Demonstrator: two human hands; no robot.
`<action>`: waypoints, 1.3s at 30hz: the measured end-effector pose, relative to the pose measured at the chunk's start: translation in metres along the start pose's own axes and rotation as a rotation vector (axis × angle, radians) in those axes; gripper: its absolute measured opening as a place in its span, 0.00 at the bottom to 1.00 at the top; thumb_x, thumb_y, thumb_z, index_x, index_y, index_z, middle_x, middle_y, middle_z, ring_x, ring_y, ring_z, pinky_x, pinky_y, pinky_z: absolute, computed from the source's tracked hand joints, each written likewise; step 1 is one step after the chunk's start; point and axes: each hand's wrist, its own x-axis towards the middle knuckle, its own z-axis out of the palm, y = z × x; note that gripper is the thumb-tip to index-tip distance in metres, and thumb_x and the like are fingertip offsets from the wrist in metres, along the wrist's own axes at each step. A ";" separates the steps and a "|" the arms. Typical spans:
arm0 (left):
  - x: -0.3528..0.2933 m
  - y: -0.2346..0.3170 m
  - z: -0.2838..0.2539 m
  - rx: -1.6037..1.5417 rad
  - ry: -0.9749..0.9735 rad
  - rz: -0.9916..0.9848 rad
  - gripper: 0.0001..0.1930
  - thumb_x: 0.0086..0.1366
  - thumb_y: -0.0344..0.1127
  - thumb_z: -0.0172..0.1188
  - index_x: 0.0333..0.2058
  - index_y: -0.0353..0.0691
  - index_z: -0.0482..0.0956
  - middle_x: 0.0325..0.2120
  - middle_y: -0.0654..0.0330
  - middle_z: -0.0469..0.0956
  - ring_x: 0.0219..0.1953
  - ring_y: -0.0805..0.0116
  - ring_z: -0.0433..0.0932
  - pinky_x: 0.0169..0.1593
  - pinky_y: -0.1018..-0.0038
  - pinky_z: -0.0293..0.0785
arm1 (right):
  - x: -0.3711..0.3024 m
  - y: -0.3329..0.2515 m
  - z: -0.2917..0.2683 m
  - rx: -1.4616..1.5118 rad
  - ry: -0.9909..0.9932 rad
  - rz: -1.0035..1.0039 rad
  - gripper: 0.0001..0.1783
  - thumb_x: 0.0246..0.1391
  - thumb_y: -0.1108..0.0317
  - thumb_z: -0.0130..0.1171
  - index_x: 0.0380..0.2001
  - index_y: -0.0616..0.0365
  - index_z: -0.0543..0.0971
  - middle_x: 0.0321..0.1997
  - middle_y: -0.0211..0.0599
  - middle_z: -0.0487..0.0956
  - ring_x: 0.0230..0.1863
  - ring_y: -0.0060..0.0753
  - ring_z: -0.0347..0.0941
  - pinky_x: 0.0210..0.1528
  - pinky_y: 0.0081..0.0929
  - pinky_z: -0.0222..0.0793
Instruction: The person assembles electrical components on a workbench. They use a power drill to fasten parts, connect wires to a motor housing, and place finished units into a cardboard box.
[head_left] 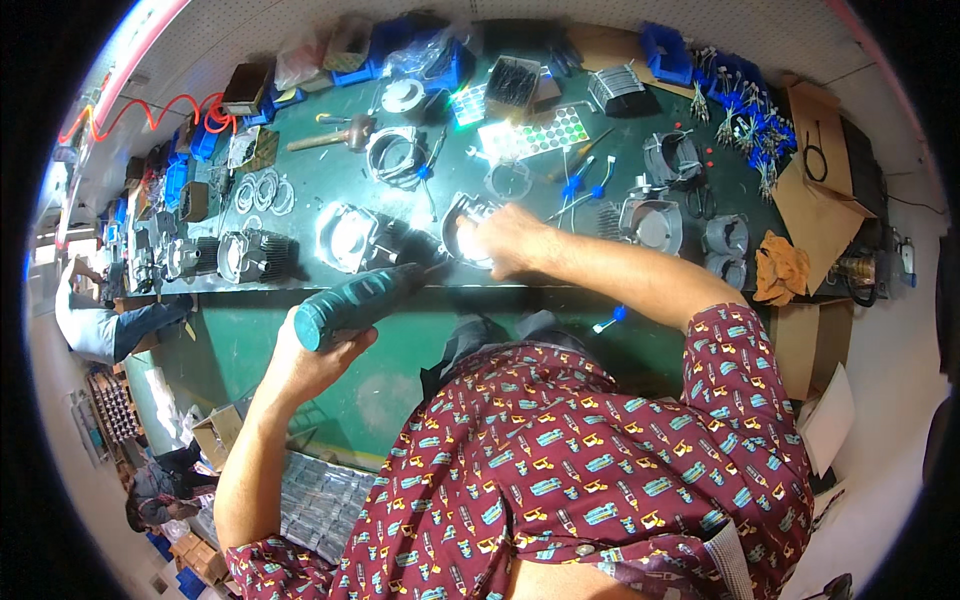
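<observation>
My left hand (308, 362) is wrapped round a teal power screwdriver (355, 305), held over the bench's front edge. Its thin tip points right, toward a round silver metal housing (455, 215). My right hand (515, 242) grips that housing by its right side, fingers bent over its rim and partly hiding the inside. Just left of it, a second silver housing with fins (350, 238) lies on the bench, with the tool's body in front of its lower edge. I cannot make out whether the tip touches the housing.
The green bench (310, 185) also carries a mallet (335, 135), a ring-shaped housing (393, 155), a sheet of round stickers (540, 133), finned housings (250, 255), an orange cloth (780, 268) and blue-plugged cables (750, 120). Another person (95, 320) sits at the far left.
</observation>
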 end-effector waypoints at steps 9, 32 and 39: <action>0.012 0.006 -0.007 0.066 -0.055 -0.034 0.21 0.60 0.28 0.70 0.52 0.36 0.80 0.41 0.60 0.85 0.41 0.75 0.80 0.49 0.73 0.77 | 0.004 0.000 -0.002 0.049 -0.001 -0.034 0.52 0.28 0.56 0.78 0.55 0.74 0.67 0.32 0.51 0.84 0.34 0.49 0.83 0.37 0.39 0.78; 0.044 0.048 -0.006 0.512 -0.145 -0.033 0.13 0.54 0.39 0.72 0.35 0.39 0.84 0.27 0.49 0.83 0.32 0.48 0.84 0.37 0.60 0.80 | 0.008 -0.004 -0.003 0.051 -0.009 -0.032 0.44 0.32 0.53 0.81 0.49 0.67 0.71 0.35 0.48 0.84 0.38 0.45 0.84 0.39 0.38 0.79; 0.046 0.055 -0.003 0.558 -0.111 -0.028 0.13 0.54 0.41 0.72 0.35 0.42 0.85 0.27 0.50 0.84 0.32 0.49 0.84 0.37 0.60 0.80 | 0.012 -0.001 0.000 0.077 -0.017 -0.025 0.46 0.31 0.53 0.81 0.50 0.68 0.70 0.34 0.48 0.85 0.38 0.47 0.84 0.41 0.39 0.78</action>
